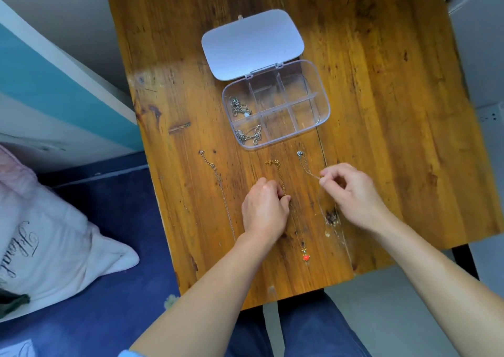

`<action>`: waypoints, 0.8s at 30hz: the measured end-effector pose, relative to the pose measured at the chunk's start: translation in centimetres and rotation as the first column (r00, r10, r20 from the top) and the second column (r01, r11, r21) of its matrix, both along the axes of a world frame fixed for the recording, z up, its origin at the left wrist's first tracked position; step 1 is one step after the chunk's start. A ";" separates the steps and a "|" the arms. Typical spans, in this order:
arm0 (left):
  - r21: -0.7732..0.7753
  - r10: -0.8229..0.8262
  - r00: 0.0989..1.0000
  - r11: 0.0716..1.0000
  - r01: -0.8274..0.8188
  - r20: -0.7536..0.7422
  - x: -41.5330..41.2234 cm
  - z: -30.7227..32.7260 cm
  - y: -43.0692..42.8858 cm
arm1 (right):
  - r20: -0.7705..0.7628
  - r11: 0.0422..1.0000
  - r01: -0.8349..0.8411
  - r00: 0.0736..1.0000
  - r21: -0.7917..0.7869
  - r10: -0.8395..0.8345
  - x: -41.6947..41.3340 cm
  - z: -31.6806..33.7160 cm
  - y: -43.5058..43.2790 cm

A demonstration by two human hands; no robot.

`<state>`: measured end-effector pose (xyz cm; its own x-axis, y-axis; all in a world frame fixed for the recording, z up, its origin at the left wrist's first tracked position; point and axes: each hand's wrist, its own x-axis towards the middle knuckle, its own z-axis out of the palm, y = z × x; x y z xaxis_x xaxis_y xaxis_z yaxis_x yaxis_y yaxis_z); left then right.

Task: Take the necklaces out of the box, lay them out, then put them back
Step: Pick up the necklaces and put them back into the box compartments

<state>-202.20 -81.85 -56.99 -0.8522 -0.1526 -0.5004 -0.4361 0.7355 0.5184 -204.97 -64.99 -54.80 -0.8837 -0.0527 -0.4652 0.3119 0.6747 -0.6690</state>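
A clear plastic box with several compartments lies open on the wooden table, its lid folded back. Two silver chains stay coiled in its left compartments. Three necklaces lie stretched out in front of it: a thin silver one at the left, a gold one with a red pendant in the middle, a silver one at the right. My left hand rests curled on the gold chain, fingertips pinching it. My right hand pinches the right silver chain just above the table.
The table ends close to my lap at the front. A bed with a blue sheet and a pale pillow lies to the left. A grey floor shows at the right.
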 end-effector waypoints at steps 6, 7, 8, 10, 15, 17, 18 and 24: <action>0.032 -0.043 0.999 0.999 0.043 0.022 0.8 -0.4 0.7 | -0.149 0.938 0.214 0.954 -0.273 -0.261 -2.7 2.6 0.7; 0.030 -0.054 0.998 0.998 0.054 0.025 0.8 -0.4 0.7 | -0.163 0.909 0.243 0.936 -0.339 -0.311 -3.6 3.1 0.5; 0.027 -0.070 0.997 0.997 0.069 0.029 0.8 -0.5 0.7 | -0.164 0.867 0.270 0.917 -0.420 -0.365 -4.6 3.6 0.3; 0.015 -0.103 0.994 0.995 0.103 0.040 0.8 -0.5 0.8 | -0.109 0.742 0.316 0.881 -0.592 -0.461 -6.6 4.5 -0.1; -0.003 -0.186 0.981 0.982 0.187 0.059 0.4 -0.5 1.1 | 0.117 0.475 0.458 0.801 -0.751 -0.587 -12.2 6.6 -1.0; -0.008 -0.208 0.976 0.978 0.209 0.071 0.3 -0.4 1.2 | 0.208 0.376 0.500 0.774 -0.780 -0.597 -13.9 6.9 -1.7; -0.009 -0.215 0.973 0.976 0.217 0.078 0.2 -0.3 1.2 | 0.236 0.348 0.515 0.765 -0.783 -0.599 -14.5 6.9 -2.0; -0.004 -0.239 0.967 0.971 0.241 0.087 -0.6 0.2 0.9 | 0.289 0.339 0.607 0.704 -0.719 -0.649 -17.4 5.6 -3.9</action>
